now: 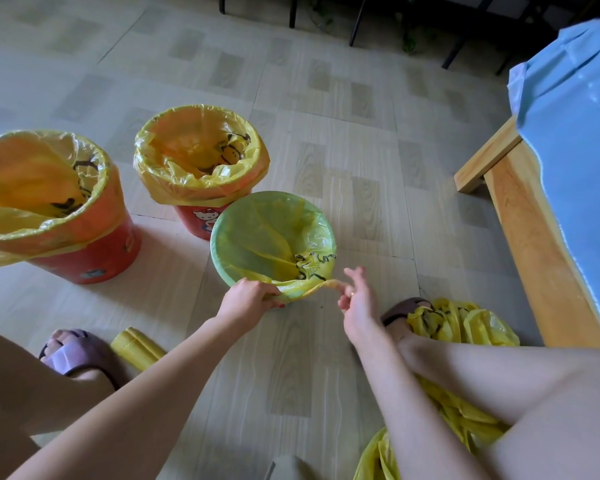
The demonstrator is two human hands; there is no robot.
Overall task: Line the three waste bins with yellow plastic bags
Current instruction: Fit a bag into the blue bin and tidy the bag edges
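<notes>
Floor, three bins. Green bin (pixel 222 251): nearest, yellow bag (pixel 274 237) inside, black print on it unreadable. Left hand (pixel 248 297) grips the bag's edge at the near rim; right hand (pixel 355 299) pinches a twisted strip of it, other fingers spread. Two red bins (pixel 94 258) (pixel 194 220) behind, already lined; one bears a cartoon cat sticker (pixel 203 216). Bag roll (pixel 137 348) near the left slipper (pixel 77 351).

Two red bins (pixel 90 261) (pixel 196 221) wear yellow bags with black print; the nearer-centre one shows a white cartoon cat. The third bin (pixel 222 268) is pale green, its yellow bag (pixel 284 244) printed in black. A yellow roll (pixel 137 348) and loose yellow bags (pixel 461 323) lie on beige tiles with grey-brown rectangles. The slippers (pixel 80 355) are mauve; the sheet (pixel 575 133) is light blue over pale wood.
</notes>
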